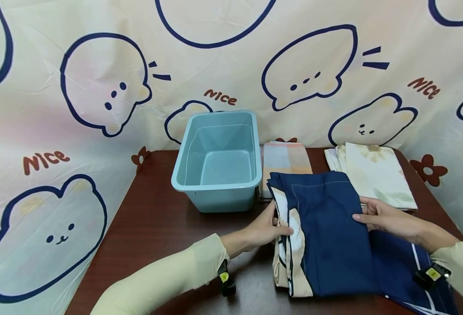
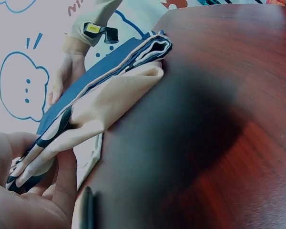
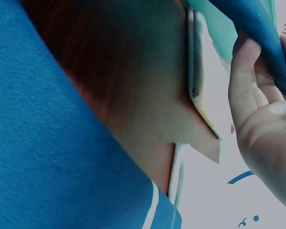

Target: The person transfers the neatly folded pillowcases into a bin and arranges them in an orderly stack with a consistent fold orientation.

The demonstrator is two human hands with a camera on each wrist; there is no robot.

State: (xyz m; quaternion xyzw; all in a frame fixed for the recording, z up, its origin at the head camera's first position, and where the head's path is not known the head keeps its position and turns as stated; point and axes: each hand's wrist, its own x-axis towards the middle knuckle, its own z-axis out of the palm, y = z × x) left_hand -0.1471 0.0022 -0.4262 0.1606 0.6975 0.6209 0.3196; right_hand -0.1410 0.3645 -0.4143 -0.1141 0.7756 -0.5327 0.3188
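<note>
A folded navy cloth (image 1: 329, 236) with a cream and white patterned side is held up between both hands. My left hand (image 1: 263, 227) grips its left edge, thumb on the near face and fingers behind. On the opposite edge, my right hand (image 1: 388, 218) pinches the navy fabric between thumb and fingers. In the left wrist view the folded layers (image 2: 128, 67) show along the edge, close over the table. Another dark navy cloth with white lines (image 1: 402, 262) lies under the right forearm, partly hidden by the held one.
A light blue plastic tub (image 1: 215, 192) stands at the back middle of the dark wooden table (image 1: 156, 218). Right of it lies a folded checked cloth (image 1: 286, 157), then a folded white floral cloth (image 1: 381, 175). A printed curtain (image 1: 215, 65) hangs behind the table.
</note>
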